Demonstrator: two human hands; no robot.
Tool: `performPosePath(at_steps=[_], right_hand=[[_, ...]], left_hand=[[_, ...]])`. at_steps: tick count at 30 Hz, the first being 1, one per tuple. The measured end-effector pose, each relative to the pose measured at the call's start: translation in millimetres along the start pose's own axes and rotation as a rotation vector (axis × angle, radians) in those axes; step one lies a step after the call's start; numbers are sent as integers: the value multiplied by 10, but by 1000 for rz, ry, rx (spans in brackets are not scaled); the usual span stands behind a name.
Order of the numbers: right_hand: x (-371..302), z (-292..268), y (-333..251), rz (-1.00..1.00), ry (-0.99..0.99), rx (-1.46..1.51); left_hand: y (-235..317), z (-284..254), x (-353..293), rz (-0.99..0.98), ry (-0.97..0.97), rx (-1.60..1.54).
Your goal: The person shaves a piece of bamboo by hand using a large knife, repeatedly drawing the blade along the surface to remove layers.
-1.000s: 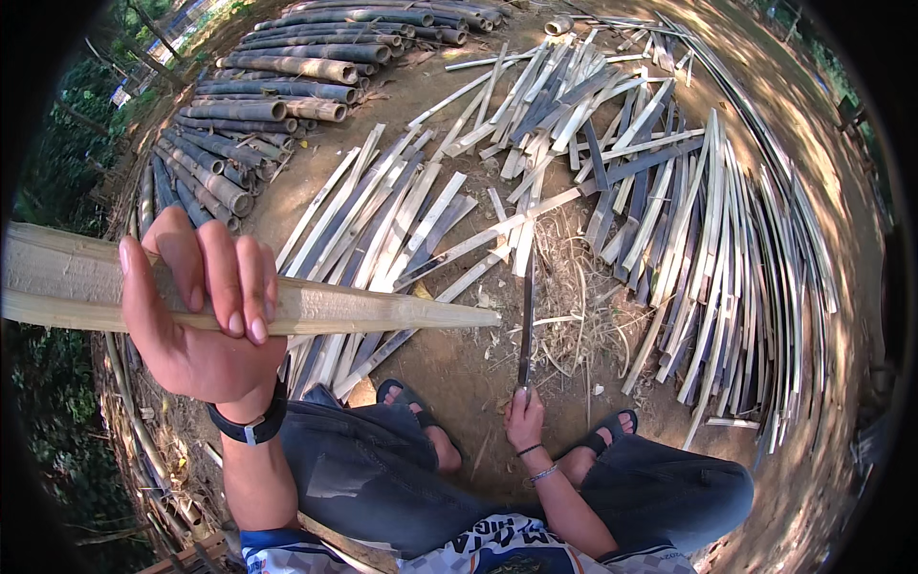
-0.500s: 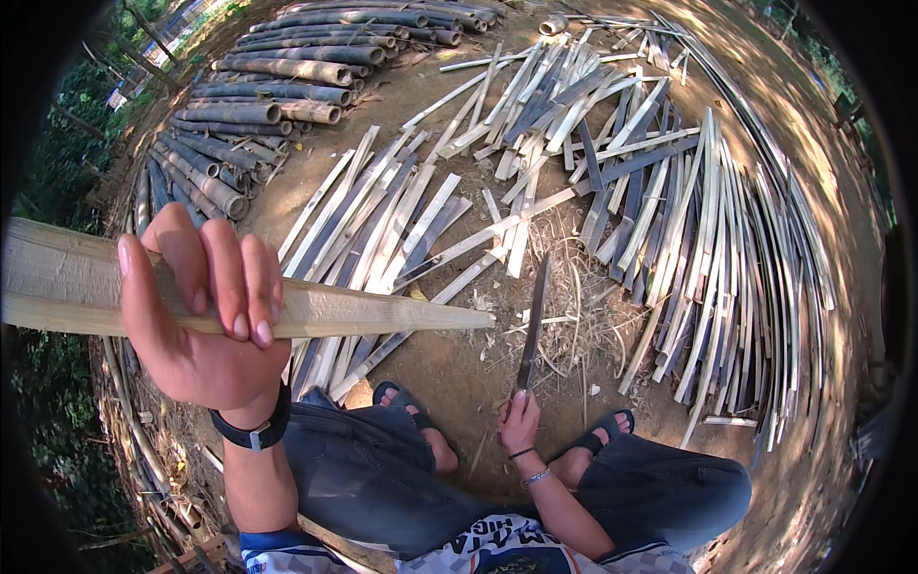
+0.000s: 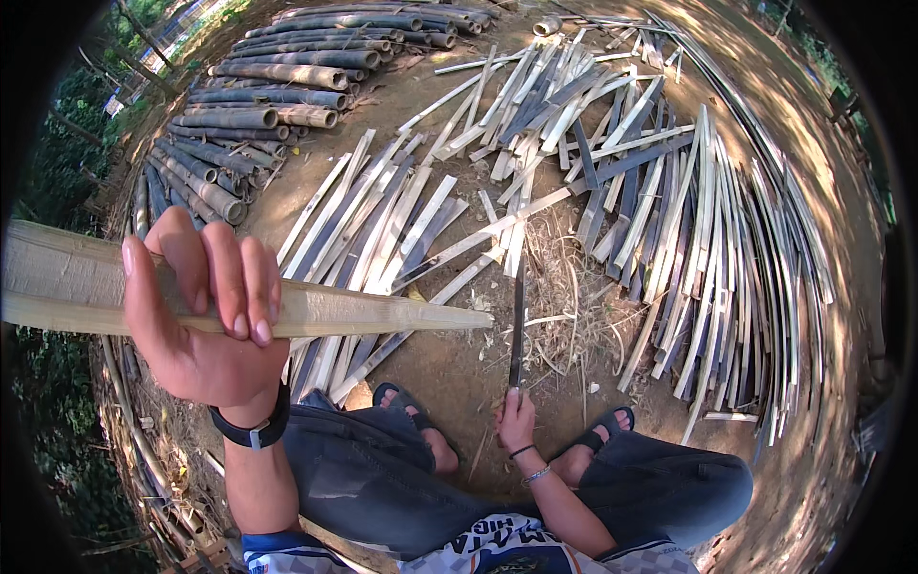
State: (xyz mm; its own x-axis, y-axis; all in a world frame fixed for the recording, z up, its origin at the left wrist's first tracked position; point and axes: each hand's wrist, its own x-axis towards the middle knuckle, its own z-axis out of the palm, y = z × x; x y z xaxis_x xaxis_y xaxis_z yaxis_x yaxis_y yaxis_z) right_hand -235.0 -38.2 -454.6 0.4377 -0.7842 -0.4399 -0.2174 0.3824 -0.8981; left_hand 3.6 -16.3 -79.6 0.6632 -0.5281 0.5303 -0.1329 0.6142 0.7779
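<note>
My left hand (image 3: 215, 306), raised at the left, has its fingers curled round a pale split bamboo strip (image 3: 382, 311). The strip lies almost level, its broad end running off toward the left rim and its narrow end pointing right. Low in the middle, my right hand (image 3: 516, 418) is closed on the handle of a long dark knife (image 3: 518, 330). Its blade points away from me, nearly upright in the picture, a little to the right of the strip's narrow end and apart from it. My fingers cover most of the knife's handle.
Whole bamboo poles (image 3: 287, 75) are stacked at the far left. Split strips lie in a heap on the left (image 3: 382, 220), another at the far middle (image 3: 550, 91) and a long fan at the right (image 3: 727, 268). Thin shavings (image 3: 574, 287) litter the ground beyond my sandalled feet.
The knife's blade has swung left, from leaning right to almost upright, closer to the strip's narrow end. My left hand and the strip have hardly moved.
</note>
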Motion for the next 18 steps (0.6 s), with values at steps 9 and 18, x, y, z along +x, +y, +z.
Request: performPosePath(at_steps=[9, 18], right_hand=[[79, -61, -522, -67, -78, 23], [-67, 18, 144, 309, -115, -26]], left_hand=[[10, -106, -32, -5, -2, 10], [20, -58, 11, -1, 13, 21]])
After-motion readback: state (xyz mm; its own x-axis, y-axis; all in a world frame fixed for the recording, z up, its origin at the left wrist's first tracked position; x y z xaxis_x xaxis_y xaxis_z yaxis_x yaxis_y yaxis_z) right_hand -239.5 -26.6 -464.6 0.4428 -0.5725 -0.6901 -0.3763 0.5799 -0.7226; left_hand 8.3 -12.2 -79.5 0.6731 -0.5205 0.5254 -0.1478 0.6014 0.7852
